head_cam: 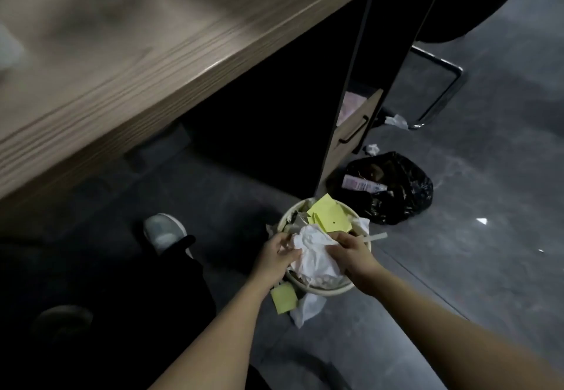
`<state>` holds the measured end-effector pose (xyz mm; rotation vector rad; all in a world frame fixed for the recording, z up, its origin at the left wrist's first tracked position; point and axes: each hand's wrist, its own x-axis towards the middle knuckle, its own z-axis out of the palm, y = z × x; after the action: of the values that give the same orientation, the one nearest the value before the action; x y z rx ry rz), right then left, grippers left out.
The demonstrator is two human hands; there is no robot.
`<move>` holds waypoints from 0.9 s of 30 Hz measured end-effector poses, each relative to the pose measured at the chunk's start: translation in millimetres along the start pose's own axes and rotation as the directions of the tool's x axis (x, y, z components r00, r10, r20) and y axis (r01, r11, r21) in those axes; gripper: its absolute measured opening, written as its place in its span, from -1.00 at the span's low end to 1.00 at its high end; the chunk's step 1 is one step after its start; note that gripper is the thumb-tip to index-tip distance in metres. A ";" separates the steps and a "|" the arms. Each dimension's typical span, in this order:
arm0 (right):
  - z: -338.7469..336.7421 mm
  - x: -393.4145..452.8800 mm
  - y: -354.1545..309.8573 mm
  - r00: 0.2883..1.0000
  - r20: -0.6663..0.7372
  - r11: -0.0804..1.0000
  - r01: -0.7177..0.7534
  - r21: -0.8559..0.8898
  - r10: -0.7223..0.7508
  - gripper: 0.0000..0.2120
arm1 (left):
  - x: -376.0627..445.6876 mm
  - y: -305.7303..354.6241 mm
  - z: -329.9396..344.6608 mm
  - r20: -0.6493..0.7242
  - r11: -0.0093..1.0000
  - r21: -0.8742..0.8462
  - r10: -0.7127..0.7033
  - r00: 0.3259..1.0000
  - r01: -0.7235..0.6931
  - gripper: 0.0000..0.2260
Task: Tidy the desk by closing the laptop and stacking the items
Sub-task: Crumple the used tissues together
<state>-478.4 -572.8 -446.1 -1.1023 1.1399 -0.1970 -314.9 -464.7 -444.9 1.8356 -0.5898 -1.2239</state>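
Both hands down at the bin on the floor, right of the counter — left hand and right hand, fingers curled onto a crumpled white paper atop the heap. Bin overfull; yellow notes perched at the far rim. Risk: pressing spills more scraps — some already lie beside it. No laptop in view.

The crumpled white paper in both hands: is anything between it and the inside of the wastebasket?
Yes. The wastebasket is already full to the rim: yellow sheets and other scraps lie under and behind the crumpled white paper, which the left hand and right hand hold on top.
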 end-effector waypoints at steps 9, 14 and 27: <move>2.2 1.4 29.4 0.962 -0.273 0.983 -0.074 -0.167 0.026 -0.64 | 18.6 -6.6 19.9 0.076 0.999 -0.019 -0.031 0.997 0.033 -0.65; -1.1 -2.5 29.3 0.955 -0.290 0.949 -0.043 -0.312 -0.052 -0.60 | 24.1 -3.4 30.3 0.098 0.997 0.073 -0.018 0.995 0.011 -0.59; 19.4 -23.7 -11.4 0.941 -0.223 0.890 0.138 -0.434 -0.255 -0.68 | -18.5 33.4 -2.1 0.031 0.993 0.006 0.116 0.993 -0.116 -0.70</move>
<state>-469.4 -551.9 -422.6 -1.6116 1.3531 -0.2838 -318.6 -468.2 -407.1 1.7659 -0.7089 -1.1755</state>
